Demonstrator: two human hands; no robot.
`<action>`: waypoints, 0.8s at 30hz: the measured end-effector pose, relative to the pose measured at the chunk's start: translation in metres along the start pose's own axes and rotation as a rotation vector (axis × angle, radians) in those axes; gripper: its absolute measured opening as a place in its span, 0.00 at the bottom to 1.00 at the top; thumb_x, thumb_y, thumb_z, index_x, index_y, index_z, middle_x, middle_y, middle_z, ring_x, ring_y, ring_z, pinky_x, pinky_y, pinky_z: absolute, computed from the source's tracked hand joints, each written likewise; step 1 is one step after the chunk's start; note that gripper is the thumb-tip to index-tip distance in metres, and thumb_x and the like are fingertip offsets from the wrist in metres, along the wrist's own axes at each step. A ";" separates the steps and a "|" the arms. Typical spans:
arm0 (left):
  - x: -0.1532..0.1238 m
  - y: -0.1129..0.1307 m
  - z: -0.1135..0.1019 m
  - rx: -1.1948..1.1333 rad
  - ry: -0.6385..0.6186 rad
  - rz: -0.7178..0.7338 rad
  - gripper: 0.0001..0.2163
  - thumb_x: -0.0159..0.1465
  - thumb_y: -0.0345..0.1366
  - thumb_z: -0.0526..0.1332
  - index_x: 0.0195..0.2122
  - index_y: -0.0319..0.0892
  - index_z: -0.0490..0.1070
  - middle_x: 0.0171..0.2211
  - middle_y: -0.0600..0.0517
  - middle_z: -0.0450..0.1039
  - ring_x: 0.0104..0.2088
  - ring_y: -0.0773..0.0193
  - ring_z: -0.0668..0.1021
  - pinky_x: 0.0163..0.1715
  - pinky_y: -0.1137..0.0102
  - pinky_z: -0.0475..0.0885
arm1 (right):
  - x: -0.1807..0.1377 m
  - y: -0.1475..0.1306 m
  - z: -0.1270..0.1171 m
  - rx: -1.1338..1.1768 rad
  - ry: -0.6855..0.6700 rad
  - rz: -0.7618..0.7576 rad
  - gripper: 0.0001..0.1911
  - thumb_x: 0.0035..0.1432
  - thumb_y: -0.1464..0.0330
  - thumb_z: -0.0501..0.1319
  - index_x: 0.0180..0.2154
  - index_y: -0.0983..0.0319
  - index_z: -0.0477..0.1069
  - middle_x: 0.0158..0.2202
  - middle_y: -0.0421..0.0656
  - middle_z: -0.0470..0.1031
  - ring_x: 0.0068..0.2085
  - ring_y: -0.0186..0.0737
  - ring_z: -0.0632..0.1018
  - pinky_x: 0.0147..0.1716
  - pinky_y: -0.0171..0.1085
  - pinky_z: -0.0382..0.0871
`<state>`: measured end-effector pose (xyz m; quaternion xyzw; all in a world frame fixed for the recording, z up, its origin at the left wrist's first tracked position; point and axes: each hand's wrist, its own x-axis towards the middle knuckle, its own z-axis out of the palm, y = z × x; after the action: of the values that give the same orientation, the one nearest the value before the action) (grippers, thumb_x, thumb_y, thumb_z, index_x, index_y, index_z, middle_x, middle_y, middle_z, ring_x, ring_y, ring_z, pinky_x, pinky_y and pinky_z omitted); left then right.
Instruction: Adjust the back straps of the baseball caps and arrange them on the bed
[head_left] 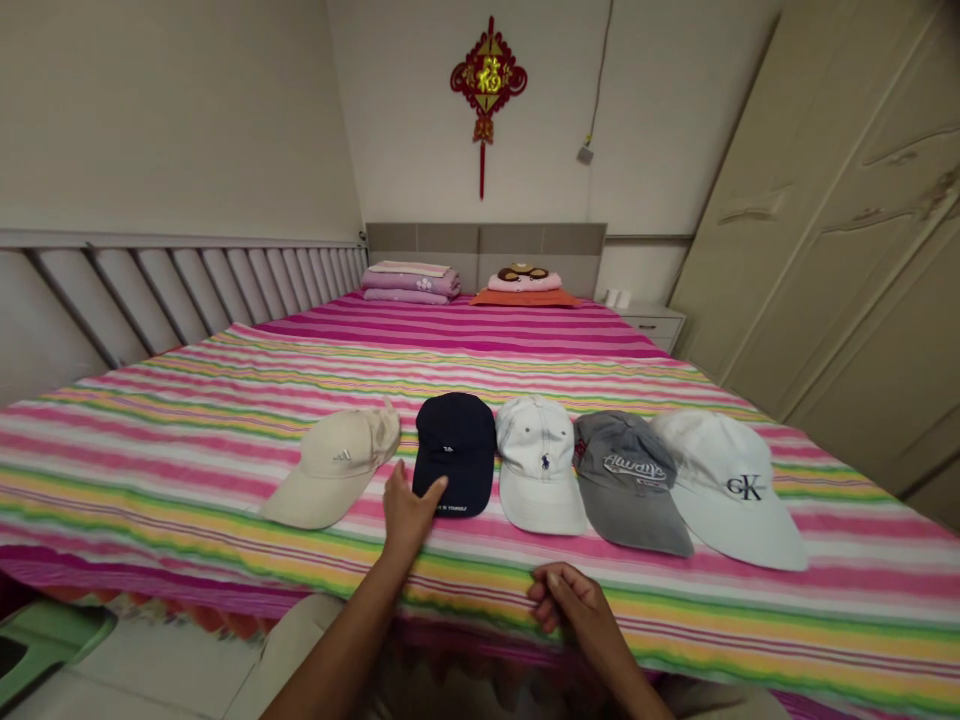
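Note:
A navy baseball cap lies on the striped bedsheet, brim toward me. My left hand is at the brim's left side, its thumb over the brim and its fingers spread along the sheet beside the cap. To the left sits a beige cap, turned sideways. A white cap with a small dark logo stands right of the navy one, followed by a grey cap with lettering and a white CK cap. Below the white caps, my right hand hovers near the bed's edge, fingers curled together, nothing visible in them.
Folded purple bedding and a pink and orange stack rest by the headboard. Metal railing runs along the left. A wardrobe and a nightstand stand right; a green stool is at lower left.

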<state>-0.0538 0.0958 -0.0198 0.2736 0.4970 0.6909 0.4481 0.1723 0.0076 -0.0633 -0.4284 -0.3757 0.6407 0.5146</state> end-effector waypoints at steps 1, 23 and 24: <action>-0.002 -0.001 -0.004 -0.023 0.095 0.034 0.24 0.40 0.21 0.67 0.39 0.43 0.65 0.49 0.48 0.65 0.59 0.58 0.55 0.55 0.71 0.52 | 0.001 0.000 0.001 0.027 0.041 0.014 0.20 0.37 0.56 0.68 0.27 0.66 0.71 0.20 0.42 0.73 0.18 0.32 0.71 0.17 0.31 0.62; -0.034 -0.013 0.008 -0.204 0.129 -0.432 0.07 0.56 0.21 0.56 0.26 0.39 0.62 0.21 0.54 0.70 0.23 0.67 0.76 0.40 0.62 0.71 | 0.040 -0.027 0.007 0.519 0.372 0.194 0.12 0.51 0.70 0.62 0.23 0.62 0.58 0.13 0.33 0.65 0.10 0.22 0.58 0.07 0.21 0.45; -0.034 -0.014 0.008 -0.204 0.126 -0.426 0.07 0.56 0.21 0.56 0.26 0.39 0.62 0.20 0.53 0.70 0.22 0.67 0.76 0.39 0.62 0.71 | 0.039 -0.027 0.007 0.528 0.378 0.191 0.11 0.51 0.71 0.61 0.23 0.62 0.59 0.14 0.34 0.66 0.11 0.22 0.59 0.07 0.21 0.45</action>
<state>-0.0268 0.0702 -0.0272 0.0724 0.4982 0.6432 0.5769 0.1706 0.0508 -0.0422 -0.4248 -0.0532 0.6704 0.6061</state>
